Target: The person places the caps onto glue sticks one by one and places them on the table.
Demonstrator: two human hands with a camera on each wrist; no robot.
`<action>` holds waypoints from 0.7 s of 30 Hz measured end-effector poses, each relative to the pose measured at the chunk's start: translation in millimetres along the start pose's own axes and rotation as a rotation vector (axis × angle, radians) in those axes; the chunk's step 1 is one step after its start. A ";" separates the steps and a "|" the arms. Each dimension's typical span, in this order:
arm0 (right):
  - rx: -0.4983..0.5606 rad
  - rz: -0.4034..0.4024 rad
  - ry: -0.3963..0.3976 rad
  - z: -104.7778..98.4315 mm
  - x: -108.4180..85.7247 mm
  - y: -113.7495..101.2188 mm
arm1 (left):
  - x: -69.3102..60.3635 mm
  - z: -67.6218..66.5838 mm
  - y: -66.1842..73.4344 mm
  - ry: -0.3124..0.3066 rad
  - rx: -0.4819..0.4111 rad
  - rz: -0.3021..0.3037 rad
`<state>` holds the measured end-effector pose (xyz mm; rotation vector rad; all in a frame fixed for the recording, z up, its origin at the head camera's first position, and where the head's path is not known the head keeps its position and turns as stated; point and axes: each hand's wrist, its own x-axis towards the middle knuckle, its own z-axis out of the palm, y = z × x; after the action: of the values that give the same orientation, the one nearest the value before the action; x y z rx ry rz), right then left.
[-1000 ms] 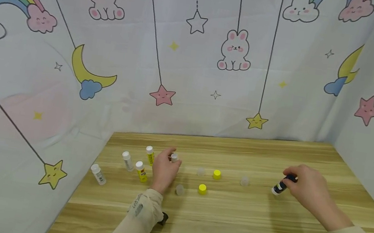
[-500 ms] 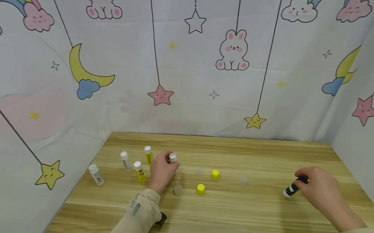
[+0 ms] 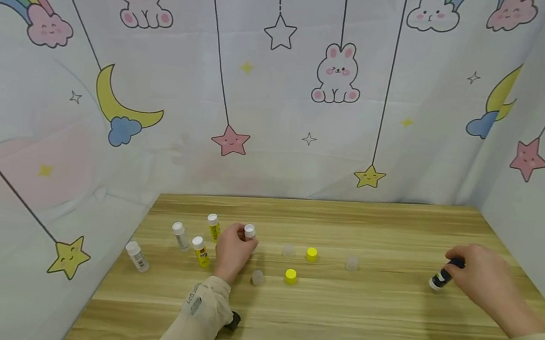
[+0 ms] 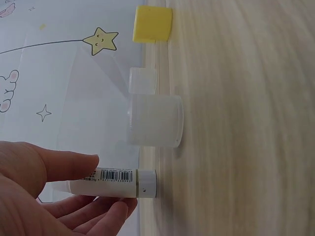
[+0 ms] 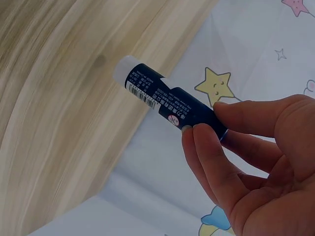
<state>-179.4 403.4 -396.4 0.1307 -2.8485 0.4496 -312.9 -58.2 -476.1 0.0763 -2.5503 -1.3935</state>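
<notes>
My left hand (image 3: 232, 252) holds a white glue stick (image 4: 106, 183) upright between thumb and fingers; its white end is at or near the tabletop. A barcode faces the left wrist view. Over at the right, my right hand (image 3: 485, 284) pinches a dark blue glue stick (image 5: 172, 101) by one end. That stick is tilted, its white end pointing down toward the table, and the right wrist view shows its printed label. Right of the left hand lie a yellow cap (image 3: 311, 254), another yellow cap (image 3: 290, 276) and translucent caps, among them one nearby cap (image 4: 155, 120).
Several glue sticks stand left of my left hand, including a yellow one (image 3: 200, 251) and a white one (image 3: 137, 255). A lone translucent cap (image 3: 352, 263) sits mid-table. The wooden table (image 3: 333, 332) meets a patterned cloth (image 3: 282, 107) behind and at the sides.
My right hand has moved to the right, carrying the dark blue glue stick. The left hand keeps its hold on the white one in about the same place. The head view shifts slightly.
</notes>
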 end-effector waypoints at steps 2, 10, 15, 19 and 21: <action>-0.009 -0.001 0.003 -1.4 -0.2 4.0 | 0.1 0.6 -0.1 -0.005 0.000 -0.013; -0.037 0.040 -0.024 -6.5 0.9 21.0 | -0.3 1.8 0.0 -0.015 0.010 -0.027; -0.050 0.056 -0.041 -9.0 0.1 32.7 | 2.0 5.0 -2.2 -0.011 0.033 -0.023; -0.050 0.061 -0.046 -11.4 -1.5 40.7 | 2.8 7.3 -3.8 -0.015 0.049 -0.016; -0.052 0.062 -0.052 -12.9 -2.3 43.1 | 2.5 7.1 -4.4 -0.020 0.055 -0.013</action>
<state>-179.7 448.4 -397.7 0.0448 -2.9191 0.3902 -317.2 -55.1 -483.0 0.0897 -2.6090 -1.3355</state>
